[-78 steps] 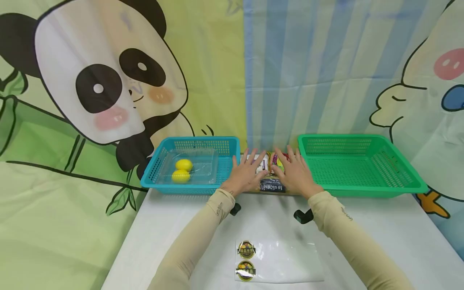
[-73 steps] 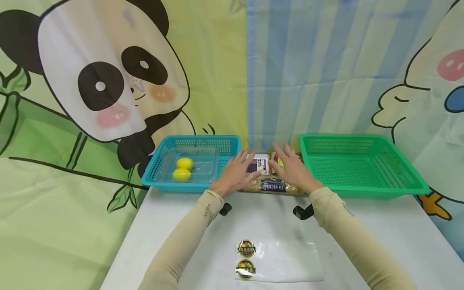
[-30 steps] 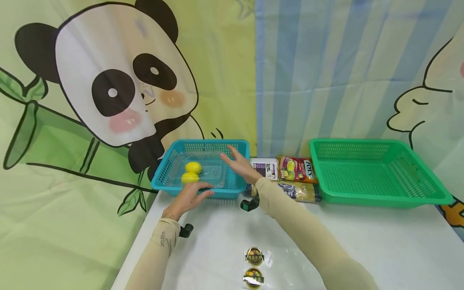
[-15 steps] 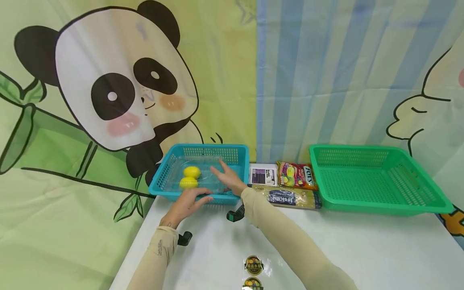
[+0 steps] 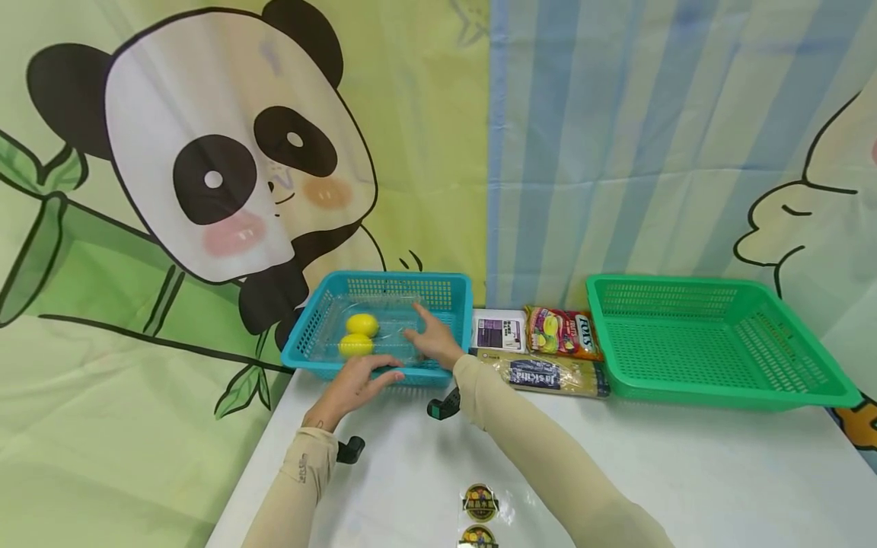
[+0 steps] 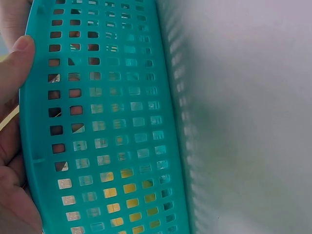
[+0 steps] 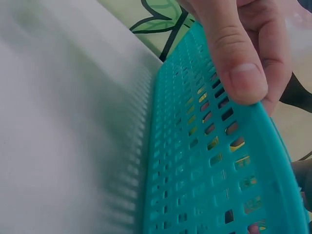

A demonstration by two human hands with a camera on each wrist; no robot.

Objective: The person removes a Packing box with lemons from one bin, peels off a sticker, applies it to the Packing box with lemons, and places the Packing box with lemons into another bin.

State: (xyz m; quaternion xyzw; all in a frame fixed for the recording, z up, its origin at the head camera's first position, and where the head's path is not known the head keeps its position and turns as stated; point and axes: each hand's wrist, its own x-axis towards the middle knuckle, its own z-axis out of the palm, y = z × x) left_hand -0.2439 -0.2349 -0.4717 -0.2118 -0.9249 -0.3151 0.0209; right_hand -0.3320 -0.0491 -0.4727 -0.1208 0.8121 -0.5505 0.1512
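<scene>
A blue perforated basket (image 5: 445, 373) stands at the back left of the table. Inside it lies a clear plastic box (image 5: 393, 331), with two lemons (image 5: 356, 345) at its left. My left hand (image 5: 352, 388) is at the basket's front rim, its fingers reaching over and its thumb apart from them. The left wrist view shows the thumb (image 6: 22, 51) by the rim and skin through the holes. Over the clear box's right side is my right hand (image 5: 435, 339), index finger extended and thumb spread. Whether it touches the box I cannot tell; its other fingers are hidden.
Right of the blue basket lie a white-and-purple packet (image 5: 499, 332), a red candy bag (image 5: 562, 332) and a long pasta pack (image 5: 548, 373). A green basket (image 5: 719, 399) stands further right. Near the front lies a clear plastic sheet with stickers (image 5: 479, 502).
Both hands moved left from the packets in the middle to the blue basket. The right hand has since lowered into it, its thumb nearer the box. The left hand barely moved lately.
</scene>
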